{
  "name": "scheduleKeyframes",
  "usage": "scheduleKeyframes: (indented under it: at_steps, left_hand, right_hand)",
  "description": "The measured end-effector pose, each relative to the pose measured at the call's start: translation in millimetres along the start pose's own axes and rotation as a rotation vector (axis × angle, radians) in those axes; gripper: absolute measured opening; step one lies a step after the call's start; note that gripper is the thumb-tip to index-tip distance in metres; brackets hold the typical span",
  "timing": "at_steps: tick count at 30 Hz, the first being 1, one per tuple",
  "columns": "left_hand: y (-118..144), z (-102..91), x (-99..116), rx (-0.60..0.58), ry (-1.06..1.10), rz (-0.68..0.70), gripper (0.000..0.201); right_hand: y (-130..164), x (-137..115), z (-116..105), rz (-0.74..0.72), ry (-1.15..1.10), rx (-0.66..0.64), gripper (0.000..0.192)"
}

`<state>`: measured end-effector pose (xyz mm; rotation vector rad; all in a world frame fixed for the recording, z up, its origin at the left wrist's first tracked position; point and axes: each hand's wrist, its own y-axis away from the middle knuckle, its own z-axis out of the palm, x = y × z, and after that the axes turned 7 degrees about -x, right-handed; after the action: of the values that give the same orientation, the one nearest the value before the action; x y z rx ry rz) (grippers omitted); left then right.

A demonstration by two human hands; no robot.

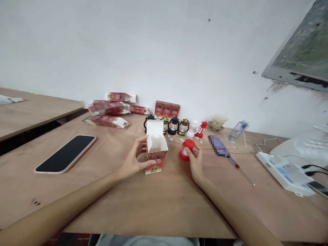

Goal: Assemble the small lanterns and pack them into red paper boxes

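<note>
Near the middle of the frame the left hand [134,155] wraps around a small red carton [155,150] standing upright on the wooden table [159,201], thumb pressed low against its front face and the other fingers curled at its far side, so the fingers are clamped on the box; its white top flap stands open and its plain white inside shows. Just right of it, the right hand [196,160] grips a small red lantern [186,149] between thumb and fingertips, the toy tilted and resting at the table surface, close beside the carton but not touching it. The hand covers the lantern's right side, and its pale middle is hard to make out. Behind both, in the centre of the frame, a row of miniature lanterns [179,126] in black, gold, white and red stands before three closed red boxes [167,109] against the white wall. Upper left of centre lies a loose heap of flattened red cartons [110,109]. A dark, glossy phone [65,153] in a pale case lies face up at left. Right of centre sit a pale lidded cup [217,121], a clear plastic bottle [237,131] on its side, a pixelated patch and a thin red-tipped pen [237,165]; at far right a white device with cables is cut off by the frame edge.
</note>
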<state>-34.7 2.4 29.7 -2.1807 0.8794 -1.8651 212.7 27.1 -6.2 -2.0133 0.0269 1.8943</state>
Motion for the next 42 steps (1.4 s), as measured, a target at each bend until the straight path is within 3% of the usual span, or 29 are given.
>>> scheduleKeyframes:
  at_steps: [9,17,22,32,42]
  left_hand:
    - [-1,-1.6,0,-0.011,0.017,-0.018,0.070]
    - [-2,-2.4,1,-0.014,0.031,-0.043,0.072]
    - [-3,-3.1,0,-0.019,0.018,-0.036,0.072]
    - [-4,-1.6,5,-0.025,0.018,-0.059,0.070]
    - [-5,-2.6,3,-0.027,0.023,-0.051,0.069]
  right_hand:
    - [0,-12,2,-0.107,-0.149,0.009,0.064]
    - [-15,-6,-8,-0.235,-0.247,-0.014,0.063]
    - [-24,-4,-11,-0.199,-0.319,-0.008,0.035]
    - [-34,-5,-16,-0.114,-0.330,0.107,0.037]
    - [-25,6,-13,-0.032,-0.165,0.160,0.027]
